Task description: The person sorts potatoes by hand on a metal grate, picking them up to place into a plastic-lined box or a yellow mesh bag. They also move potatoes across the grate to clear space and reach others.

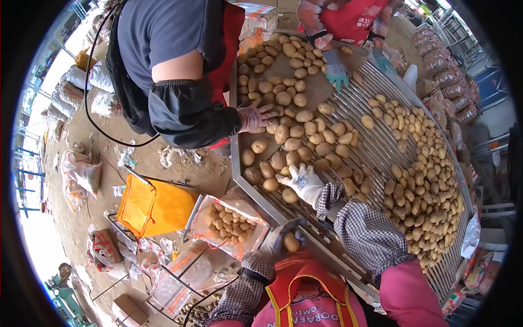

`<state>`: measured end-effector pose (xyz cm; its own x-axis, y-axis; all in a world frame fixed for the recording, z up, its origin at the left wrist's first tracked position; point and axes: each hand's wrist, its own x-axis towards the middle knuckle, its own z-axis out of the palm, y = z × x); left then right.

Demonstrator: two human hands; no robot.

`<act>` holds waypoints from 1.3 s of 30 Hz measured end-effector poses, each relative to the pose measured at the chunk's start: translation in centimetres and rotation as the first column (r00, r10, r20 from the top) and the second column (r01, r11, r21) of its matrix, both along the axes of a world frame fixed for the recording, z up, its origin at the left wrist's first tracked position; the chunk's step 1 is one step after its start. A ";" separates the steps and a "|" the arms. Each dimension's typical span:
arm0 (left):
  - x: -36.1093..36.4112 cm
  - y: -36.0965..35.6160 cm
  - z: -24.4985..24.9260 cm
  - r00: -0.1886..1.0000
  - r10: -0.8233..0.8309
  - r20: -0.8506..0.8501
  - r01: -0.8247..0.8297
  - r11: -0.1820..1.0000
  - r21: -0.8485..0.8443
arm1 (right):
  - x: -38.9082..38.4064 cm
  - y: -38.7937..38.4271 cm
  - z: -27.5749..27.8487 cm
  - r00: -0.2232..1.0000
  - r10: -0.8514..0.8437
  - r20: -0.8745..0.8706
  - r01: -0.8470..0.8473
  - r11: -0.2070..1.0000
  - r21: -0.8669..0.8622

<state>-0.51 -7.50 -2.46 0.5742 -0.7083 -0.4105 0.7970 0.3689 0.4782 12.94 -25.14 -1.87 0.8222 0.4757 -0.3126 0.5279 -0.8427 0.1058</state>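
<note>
My left hand [277, 238], in a grey glove, is closed around a potato [292, 242] at the table's near edge, close to my apron. Wearing a white glove, my right hand [305, 184] reaches over the sorting table with its fingers spread. It rests on or just above loose potatoes [293, 144]; contact is hard to make out. Left of my left hand hangs a mesh sack [201, 218] with potatoes [231, 223] inside.
A co-worker's gloved hand [257, 116] lies among potatoes at the left. Another co-worker's glove [336, 73] is over the slatted rack [376, 144] at the back. More potatoes [425, 191] pile up at right. A yellow sack [155, 204] hangs on a frame.
</note>
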 end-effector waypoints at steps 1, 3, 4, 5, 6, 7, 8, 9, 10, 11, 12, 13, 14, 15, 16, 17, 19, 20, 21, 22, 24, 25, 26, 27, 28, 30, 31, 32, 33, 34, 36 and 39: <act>0.2 0.5 0.9 0.994 0.058 -0.088 -0.059 0.998 -0.014 | 0.7 1.4 -0.3 1.000 -0.020 -0.021 0.019 0.999 -0.051; 0.6 1.8 2.2 0.995 0.095 -0.029 -0.096 0.995 -0.021 | 1.5 2.6 -1.0 0.999 -0.035 0.018 0.036 0.998 -0.053; 1.0 2.5 2.3 0.995 0.093 -0.029 -0.094 0.995 -0.020 | 1.7 2.2 -1.3 0.999 -0.038 -0.015 0.037 0.999 -0.031; 1.3 3.3 2.4 0.958 0.163 -0.238 -0.182 0.981 -0.061 | 1.5 1.6 -1.3 0.991 -0.124 -0.057 0.129 0.988 0.086; 1.6 4.0 2.6 0.873 0.215 -0.437 -0.278 0.957 -0.084 | 1.6 1.8 0.6 0.974 -0.201 -0.108 0.219 0.956 0.196; 1.9 4.9 3.1 0.883 0.262 -0.389 -0.294 0.955 -0.026 | 1.3 1.5 2.9 0.913 -0.313 -0.261 0.382 0.879 0.286; 1.7 5.7 2.5 0.881 0.267 -0.390 -0.302 0.953 -0.031 | 0.8 0.8 3.4 0.922 -0.279 -0.268 0.370 0.838 0.402; 1.6 6.4 1.4 0.867 0.295 -0.401 -0.347 0.936 -0.061 | 0.5 0.8 4.1 0.919 -0.242 -0.312 0.362 0.832 0.420; 1.5 7.0 0.2 0.851 0.324 -0.413 -0.392 0.916 -0.089 | 0.3 1.0 4.5 0.913 -0.201 -0.356 0.353 0.826 0.439; 1.4 7.9 -0.8 0.823 0.305 -0.479 -0.383 0.921 -0.073 | 0.2 1.2 3.3 0.701 -0.145 -0.698 0.663 0.491 0.565; 1.2 8.5 -0.4 0.816 0.315 -0.484 -0.394 0.917 -0.069 | 0.6 2.7 4.1 0.478 -0.082 -0.874 0.863 0.229 0.450; 1.1 9.1 0.4 0.800 0.336 -0.498 -0.420 0.905 -0.064 | 1.2 3.2 2.2 0.383 0.031 -0.923 0.915 0.124 0.383; 0.8 9.8 0.7 0.780 0.363 -0.510 -0.451 0.891 -0.056 | 1.7 3.9 0.2 0.285 0.156 -0.946 0.955 0.034 0.293; -0.3 10.2 -0.7 0.788 0.401 -0.466 -0.512 0.848 -0.136 | 1.8 4.6 -0.4 0.128 0.357 -0.925 0.992 -0.055 0.116; -0.5 10.6 -0.5 0.777 0.421 -0.469 -0.529 0.839 -0.123 | 2.1 5.9 -1.3 0.203 0.252 -0.946 0.978 -0.015 0.206; -0.5 10.8 -0.4 0.760 0.440 -0.478 -0.560 0.816 -0.139 | 1.9 6.4 -1.8 0.228 0.145 -0.963 0.973 -0.059 0.222; 0.1 10.8 -0.1 0.721 0.481 -0.499 -0.577 0.815 -0.048 | 1.3 6.7 0.8 0.203 0.008 -0.979 0.977 -0.063 0.202; -0.1 10.7 -1.4 0.704 0.468 -0.534 -0.596 0.798 -0.087 | 1.2 5.9 -0.3 0.192 0.027 -0.981 0.979 -0.081 0.190; -0.1 10.5 -1.4 0.728 0.457 -0.511 -0.586 0.801 -0.118 | 0.8 5.3 0.3 0.228 0.110 -0.967 0.967 -0.140 0.212; -0.1 10.5 -1.3 0.749 0.451 -0.484 -0.577 0.805 -0.142 | -0.1 4.9 1.1 0.262 0.198 -0.944 0.954 -0.202 0.223; -0.6 10.7 -1.9 0.796 0.410 -0.445 -0.562 0.774 -0.292 | -1.1 3.1 1.8 0.360 0.282 -0.889 0.911 -0.311 0.270; -1.1 10.7 -1.9 0.797 0.430 -0.425 -0.572 0.763 -0.301 | -3.0 0.6 -0.4 0.446 0.185 -0.875 0.875 -0.295 0.384; -1.4 11.0 -2.0 0.801 0.441 -0.404 -0.575 0.756 -0.313 | -4.1 -0.8 -2.4 0.533 0.084 -0.842 0.825 -0.272 0.495; -1.8 11.5 -1.4 0.753 0.457 -0.473 -0.616 0.743 -0.262 | -4.2 1.0 4.2 0.369 0.405 -0.837 0.909 -0.343 0.235; -2.5 12.1 -1.0 0.744 0.466 -0.479 -0.627 0.736 -0.257 | -4.6 1.9 6.5 0.237 0.506 -0.829 0.954 -0.283 0.100; -3.4 13.9 -0.6 0.636 0.588 -0.499 -0.741 0.647 -0.182 | -5.4 4.4 8.6 0.207 0.500 -0.841 0.976 -0.051 0.210; -4.1 15.1 -0.6 0.622 0.613 -0.486 -0.766 0.605 -0.218 | -5.3 5.4 8.1 0.218 0.505 -0.835 0.941 0.116 0.316; -5.3 16.3 -2.2 0.629 0.661 -0.410 -0.773 0.586 -0.241 | -6.2 8.1 8.7 0.173 0.424 -0.889 0.977 0.040 0.209; -5.9 17.2 -1.9 0.602 0.730 -0.324 -0.798 0.563 -0.216 | -6.7 9.5 7.3 0.119 0.398 -0.910 0.984 0.075 0.162; -6.5 18.0 -1.5 0.566 0.790 -0.233 -0.824 0.533 -0.193 | -7.0 10.8 4.6 0.065 0.371 -0.926 0.988 0.109 0.113; -6.9 19.8 0.4 0.567 0.809 -0.156 -0.824 0.556 -0.108 | -8.6 13.7 -1.0 0.153 0.047 -0.987 0.938 0.308 0.161; -6.8 21.3 1.5 0.586 0.809 -0.038 -0.808 0.588 0.040 | -10.2 18.8 2.1 0.798 0.129 -0.589 0.443 0.537 0.718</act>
